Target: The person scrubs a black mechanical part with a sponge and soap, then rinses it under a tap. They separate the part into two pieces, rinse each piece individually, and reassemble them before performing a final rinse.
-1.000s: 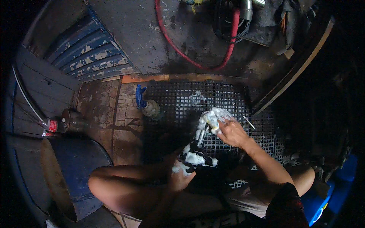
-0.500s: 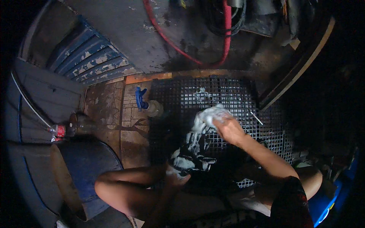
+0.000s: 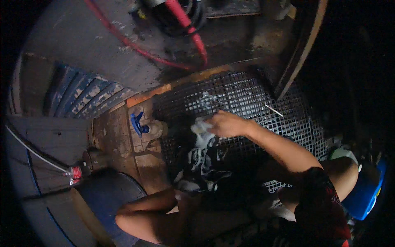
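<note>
The floor is dim, with brown tiles (image 3: 113,133) on the left and a dark grid mat (image 3: 251,92) in the middle. A red hose (image 3: 193,39) hangs down at the top, and blue slats (image 3: 92,96) with peeling paint are at the upper left. A bottle with a blue spray top (image 3: 140,124) stands by the left edge of the mat. A thin white stick (image 3: 273,110) lies on the right part of the mat.

The person sits with bent knees. A long black thing (image 3: 201,162), with white suds on it, is in front of the person, over the near part of the mat. The right hand (image 3: 225,123) is at its far end. Its fingers are curled in around a white, soapy wad (image 3: 200,126). The left hand (image 3: 187,199) is low down, by the near end of the black thing. It is in deep shade, so I cannot tell how far open it is or how it grips. A big blue drum (image 3: 109,201) is beside the left knee.
</note>
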